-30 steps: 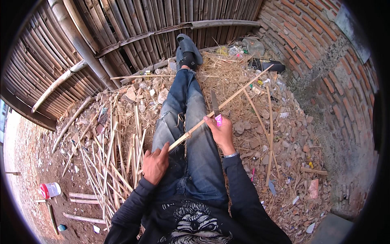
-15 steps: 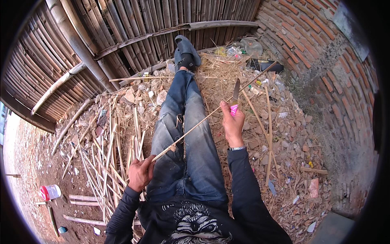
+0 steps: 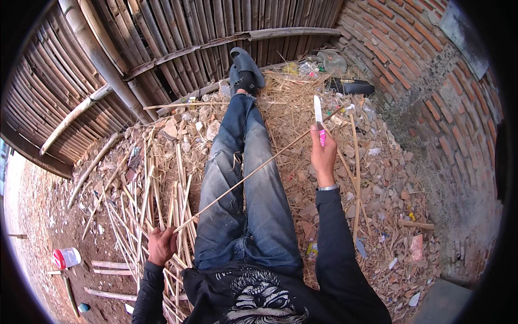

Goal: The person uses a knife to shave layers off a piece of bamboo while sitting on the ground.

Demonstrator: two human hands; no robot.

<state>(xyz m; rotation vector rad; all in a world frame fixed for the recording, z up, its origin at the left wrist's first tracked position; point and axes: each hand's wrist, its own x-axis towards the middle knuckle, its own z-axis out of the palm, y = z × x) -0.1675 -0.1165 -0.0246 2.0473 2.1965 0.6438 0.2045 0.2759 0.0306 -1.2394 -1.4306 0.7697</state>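
Observation:
My left hand (image 3: pixel 162 245) is closed around the near end of a thin bamboo strip (image 3: pixel 243 180). The strip slants up and to the right across my thighs. Beyond my right knee, my right hand (image 3: pixel 324 156) grips a knife (image 3: pixel 318 109) by its pink handle, blade pointing away from me. The strip's far part meets the knife near my right thumb and sticks out past it. Whether the blade's edge touches the strip, I cannot tell. My jeans-clad legs (image 3: pixel 264 200) lie stretched out under the strip, ankles crossed.
Several pale bamboo strips (image 3: pixel 145 208) lie heaped at my left. A white and red tub (image 3: pixel 66 257) stands farther left. Split strips (image 3: pixel 356 178) lie on rubble to my right. A bamboo fence (image 3: pixel 216 21) rises beyond my feet, a brick wall (image 3: pixel 431 119) at the right.
My hands have moved apart: the left toward me and leftward, the right to the right. The knife has turned, its blade now bright. A frayed clump on the strip no longer shows.

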